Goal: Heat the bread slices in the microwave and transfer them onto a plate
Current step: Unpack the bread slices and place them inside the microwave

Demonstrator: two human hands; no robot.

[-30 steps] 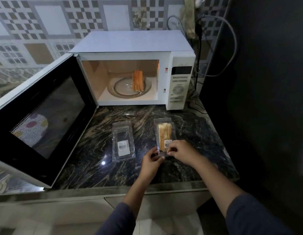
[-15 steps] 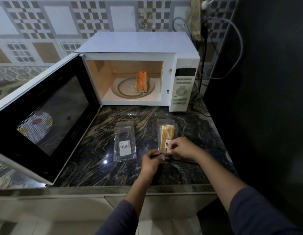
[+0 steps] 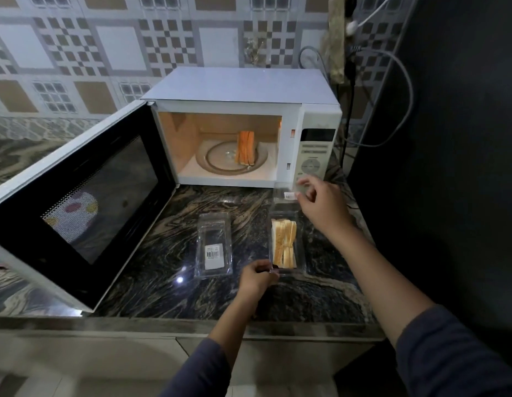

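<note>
Marbled countertop [image 3: 163, 267] bears the microwave [image 3: 243, 84], an empty clear box [image 3: 213, 245] and a bread box [image 3: 300, 253].

left hand [image 3: 257, 277] low and near, fingers curled, pinching a corner of the clear tray [image 3: 302, 247] — right hand [image 3: 320, 206] stretched further out, fingertips pinching the lid [image 3: 283, 193].

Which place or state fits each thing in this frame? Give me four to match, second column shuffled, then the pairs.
Things:
1. microwave door
2. orange-lit bread slices
3. pale bread slices
4. right hand

Places or states:
A. in the opened clear box on the counter
B. pinching the raised lid
C. swung wide open
D. standing on the glass turntable

Pairs: 1-C, 2-D, 3-A, 4-B.
</note>
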